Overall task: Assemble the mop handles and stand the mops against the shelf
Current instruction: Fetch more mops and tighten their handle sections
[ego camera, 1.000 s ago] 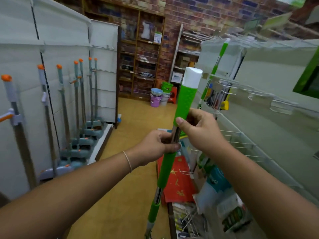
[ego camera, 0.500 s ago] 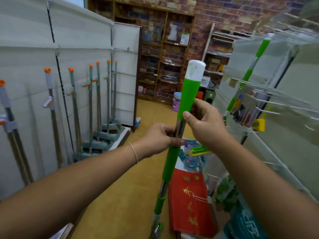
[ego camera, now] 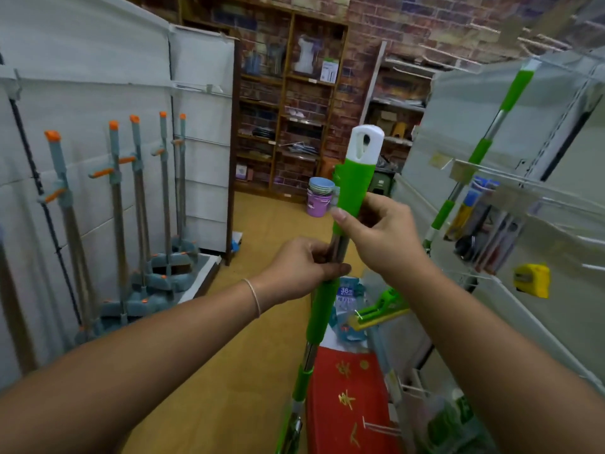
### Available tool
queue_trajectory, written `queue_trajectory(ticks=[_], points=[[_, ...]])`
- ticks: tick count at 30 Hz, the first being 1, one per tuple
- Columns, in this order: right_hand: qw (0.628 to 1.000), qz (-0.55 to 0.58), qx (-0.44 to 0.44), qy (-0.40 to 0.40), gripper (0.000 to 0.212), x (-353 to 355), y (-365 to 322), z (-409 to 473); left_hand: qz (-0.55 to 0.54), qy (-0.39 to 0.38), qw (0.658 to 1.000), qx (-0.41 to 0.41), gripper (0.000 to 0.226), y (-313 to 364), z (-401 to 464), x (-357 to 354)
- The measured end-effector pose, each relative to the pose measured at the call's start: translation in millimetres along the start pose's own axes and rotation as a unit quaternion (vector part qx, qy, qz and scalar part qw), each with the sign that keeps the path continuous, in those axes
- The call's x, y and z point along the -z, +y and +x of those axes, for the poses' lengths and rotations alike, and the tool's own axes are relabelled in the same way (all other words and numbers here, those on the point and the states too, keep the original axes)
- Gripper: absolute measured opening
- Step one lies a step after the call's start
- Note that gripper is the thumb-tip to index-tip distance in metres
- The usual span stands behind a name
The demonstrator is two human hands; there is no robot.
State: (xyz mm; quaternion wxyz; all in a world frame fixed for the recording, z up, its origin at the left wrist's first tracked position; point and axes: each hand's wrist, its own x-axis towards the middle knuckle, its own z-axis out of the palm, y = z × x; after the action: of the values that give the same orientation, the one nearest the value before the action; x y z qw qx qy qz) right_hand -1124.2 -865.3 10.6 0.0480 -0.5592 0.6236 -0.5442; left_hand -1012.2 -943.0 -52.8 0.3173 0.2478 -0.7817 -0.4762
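Green mop handle (ego camera: 352, 191) held near upright in the aisle: left hand (ego camera: 301, 270) closed around the metal joint, right hand (ego camera: 379, 237) gripping the green sleeve just above. A second green mop (ego camera: 481, 149) leans against the right shelf (ego camera: 458, 103); grey mops (ego camera: 137, 198) stand at left

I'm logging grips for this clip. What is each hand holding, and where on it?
Both hold the green mop handle: the right hand grips the bottom of its top green sleeve, the left hand the bare metal tube just below.
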Motion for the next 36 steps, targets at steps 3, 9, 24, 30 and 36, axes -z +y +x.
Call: queue_trajectory(ticks=[3,9,24,30,36], points=[[1.0,-0.01,-0.018,0.019,0.013,-14.6,13.6,47.4,-0.01,-0.034,0.999,0.003,0.022,-10.8,51.9,24.8],[0.998,0.002,-0.029,0.056,0.006,-37.2,33.7,124.3,-0.097,-0.059,0.993,-0.012,0.006,-33.9,137.5,52.2],[0.994,0.047,-0.076,0.064,0.012,-90.6,159.7,275.9,-0.106,-0.075,0.991,0.025,0.006,-117.5,312.0,71.2],[0.995,0.03,-0.089,0.045,0.008,-96.2,205.3,352.7,-0.085,-0.081,0.992,0.036,0.015,-136.2,398.5,81.4],[0.995,0.022,-0.086,0.052,0.006,-88.3,238.6,405.0,-0.111,-0.11,0.988,0.006,0.018,-149.9,467.2,81.3]])
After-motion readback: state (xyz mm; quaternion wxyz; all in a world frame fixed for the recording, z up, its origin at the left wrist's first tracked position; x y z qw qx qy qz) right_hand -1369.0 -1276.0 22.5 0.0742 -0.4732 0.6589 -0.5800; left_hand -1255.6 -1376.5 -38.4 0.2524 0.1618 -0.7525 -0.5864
